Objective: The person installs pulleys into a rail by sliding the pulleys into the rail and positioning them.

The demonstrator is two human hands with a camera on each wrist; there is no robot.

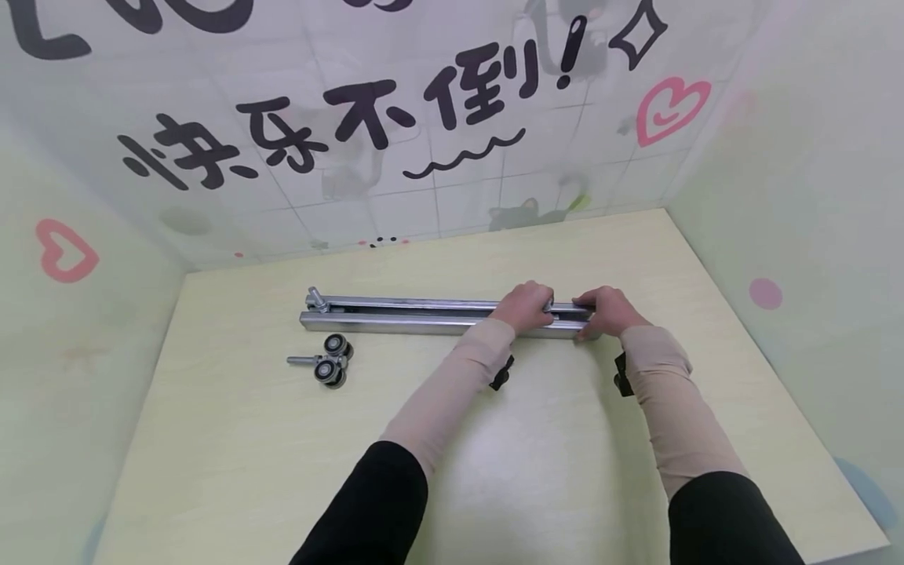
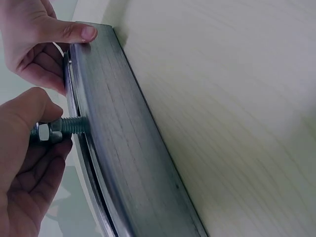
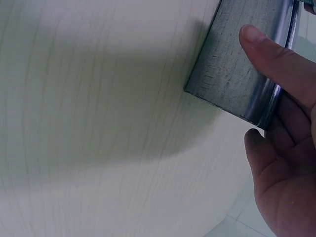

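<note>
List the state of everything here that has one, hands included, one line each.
Metal rail: slot facing up, right end held.
Bolt at the left end: sticking up from the slot, tilted.
Bolt with nut: pinched, at the rail's slot.
Roller trolley: lying on the table, outside the rail.
Left hand: holding the bolt with nut.
Right hand: gripping the rail.

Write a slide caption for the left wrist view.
Left grip holds a threaded bolt at the slotted metal rail; right grip holds its end.

Pale wood-grain tabletop point(image 1: 212, 455); white grid-lined wall point(image 1: 466, 205), black lettering point(image 1: 360, 92).
</note>
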